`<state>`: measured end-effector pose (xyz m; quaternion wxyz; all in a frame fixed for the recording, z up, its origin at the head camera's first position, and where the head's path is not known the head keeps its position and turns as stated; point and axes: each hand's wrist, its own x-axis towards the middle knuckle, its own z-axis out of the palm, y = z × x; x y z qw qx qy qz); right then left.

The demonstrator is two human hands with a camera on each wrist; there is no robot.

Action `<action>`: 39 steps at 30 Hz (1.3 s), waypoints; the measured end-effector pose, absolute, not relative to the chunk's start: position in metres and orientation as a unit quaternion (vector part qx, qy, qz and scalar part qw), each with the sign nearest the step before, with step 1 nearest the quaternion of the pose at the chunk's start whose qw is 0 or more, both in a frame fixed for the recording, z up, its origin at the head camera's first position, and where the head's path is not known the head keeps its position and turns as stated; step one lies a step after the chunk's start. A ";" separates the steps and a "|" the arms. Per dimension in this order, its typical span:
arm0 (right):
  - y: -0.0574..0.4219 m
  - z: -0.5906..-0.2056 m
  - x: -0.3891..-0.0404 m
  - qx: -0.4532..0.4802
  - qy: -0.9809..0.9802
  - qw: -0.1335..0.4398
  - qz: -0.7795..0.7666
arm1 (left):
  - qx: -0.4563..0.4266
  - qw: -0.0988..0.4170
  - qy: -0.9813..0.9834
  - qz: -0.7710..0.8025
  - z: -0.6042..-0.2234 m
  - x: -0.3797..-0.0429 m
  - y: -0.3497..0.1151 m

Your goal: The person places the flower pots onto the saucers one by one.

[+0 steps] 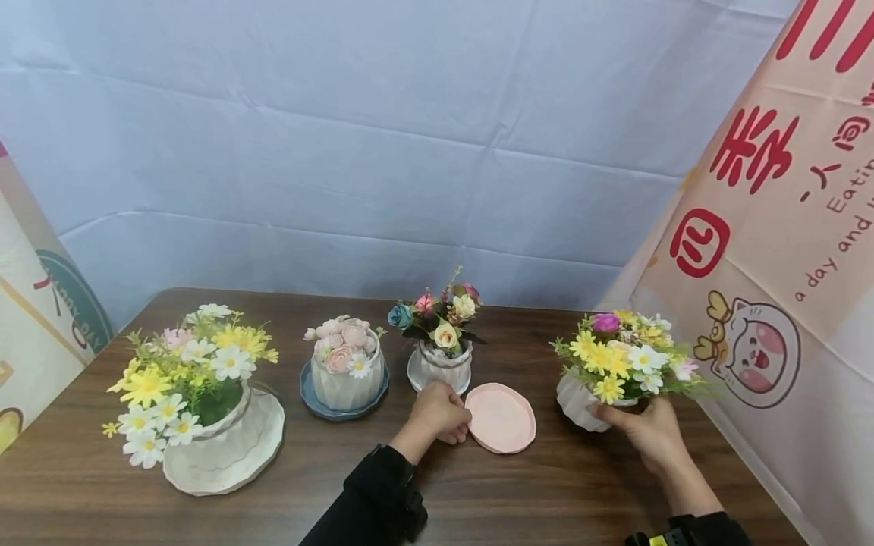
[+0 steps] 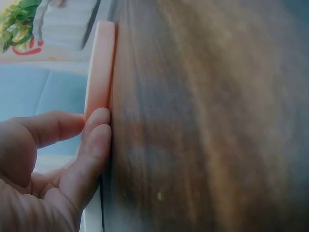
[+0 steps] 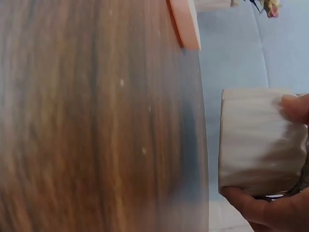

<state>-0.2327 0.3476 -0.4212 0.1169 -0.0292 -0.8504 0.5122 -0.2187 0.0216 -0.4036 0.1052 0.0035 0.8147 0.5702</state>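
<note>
My left hand pinches the left edge of a round pink saucer, thumb on the rim and fingertips by the tabletop, as the left wrist view shows. The pink saucer lies flat with nothing on it. On the right, my right hand grips a white ribbed flowerpot with yellow, white and purple flowers. This pot is held above the table, a gap showing beneath its base in the right wrist view. The thumb and fingers lie on opposite sides of it.
On the wooden table, a pot of roses stands on a white saucer behind my left hand. Further left are a pink-flowered pot on a blue saucer and a daisy pot on a larger white saucer. Cloth hangs behind.
</note>
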 end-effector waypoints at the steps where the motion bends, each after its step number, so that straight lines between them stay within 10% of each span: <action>1: 0.347 -0.422 -0.233 -0.026 -0.851 0.115 0.512 | 0.004 0.106 0.813 0.573 -0.403 -0.218 0.022; 39: 0.234 -0.376 -0.191 0.066 -0.841 0.045 0.535 | 0.001 0.123 0.794 0.595 -0.407 -0.220 0.021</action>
